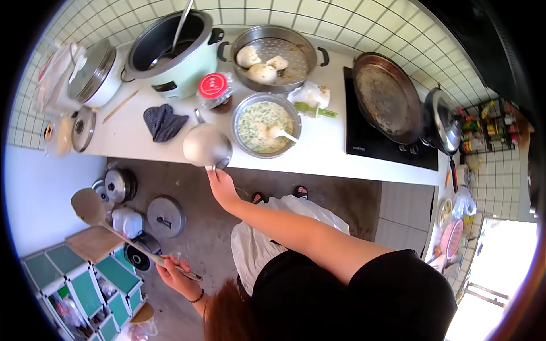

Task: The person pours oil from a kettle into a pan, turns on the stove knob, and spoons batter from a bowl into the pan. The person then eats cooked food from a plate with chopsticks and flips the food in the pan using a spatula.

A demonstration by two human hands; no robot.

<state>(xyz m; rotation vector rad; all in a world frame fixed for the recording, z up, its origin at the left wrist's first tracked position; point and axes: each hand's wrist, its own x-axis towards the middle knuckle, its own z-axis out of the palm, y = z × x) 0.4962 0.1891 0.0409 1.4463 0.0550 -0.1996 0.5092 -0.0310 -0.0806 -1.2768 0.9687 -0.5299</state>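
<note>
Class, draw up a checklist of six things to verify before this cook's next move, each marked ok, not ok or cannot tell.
1. Left grip closed on the pale, round-headed, long-handled ladle: ok, fingers round the handle.
2. Right grip on the round, silver metal utensil: ok, fingers at its near edge.
3. Utensil facing hollow side up: cannot tell, it is blurred.
4. White spoon out of the round, silver metal bowl of white, green-flecked mixture: not ok, it is in there.
5. Large, round, brown-stained metal pan on the flat black cooktop: ok.
6. Cooktop switched off: cannot tell.
</note>
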